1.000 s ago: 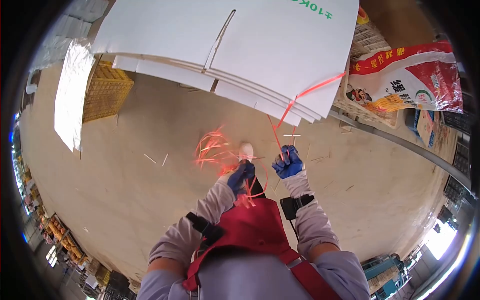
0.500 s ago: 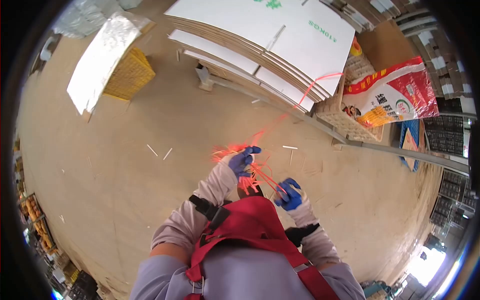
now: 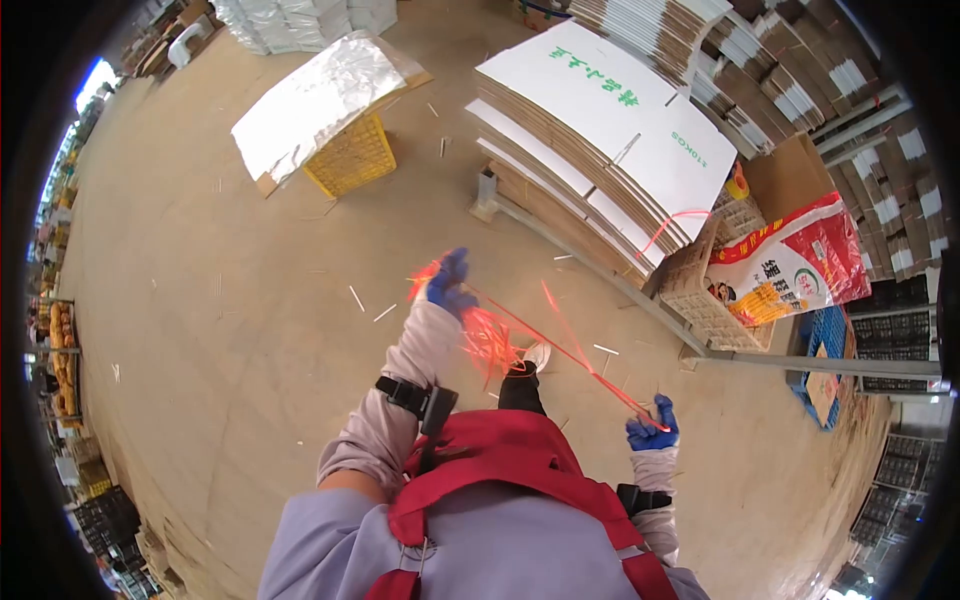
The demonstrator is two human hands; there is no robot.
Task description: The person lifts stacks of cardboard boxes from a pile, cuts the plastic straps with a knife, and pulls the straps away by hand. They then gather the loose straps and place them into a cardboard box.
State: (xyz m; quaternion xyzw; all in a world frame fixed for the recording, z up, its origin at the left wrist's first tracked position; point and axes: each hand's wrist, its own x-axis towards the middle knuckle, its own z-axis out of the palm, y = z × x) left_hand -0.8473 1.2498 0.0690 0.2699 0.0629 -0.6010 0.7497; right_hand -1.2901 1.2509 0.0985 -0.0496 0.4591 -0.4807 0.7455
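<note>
My left hand (image 3: 449, 283), in a blue glove, is closed on a bundle of red plastic strands (image 3: 488, 340), whose loose ends hang below it and stick out at its left. A few strands (image 3: 560, 346) run taut from there down to the right, into my right hand (image 3: 653, 426). That hand, also in a blue glove, is closed on their far end. One loose strand rises from the middle of the stretched ones. Another red strand (image 3: 665, 232) lies over the front edge of the stacked white cardboard sheets (image 3: 620, 110).
A metal-framed table (image 3: 580, 248) carries the cardboard stack and a woven basket (image 3: 690, 285) with a red and white bag (image 3: 790, 262). A yellow crate (image 3: 352, 158) under a silvery sheet (image 3: 318, 92) stands at the upper left. Thin white strips (image 3: 357, 298) lie on the floor.
My hands have moved farther apart, the left up and leftward, the right down and rightward, stretching strands between them. The view has shifted, so the table and crate appear farther right.
</note>
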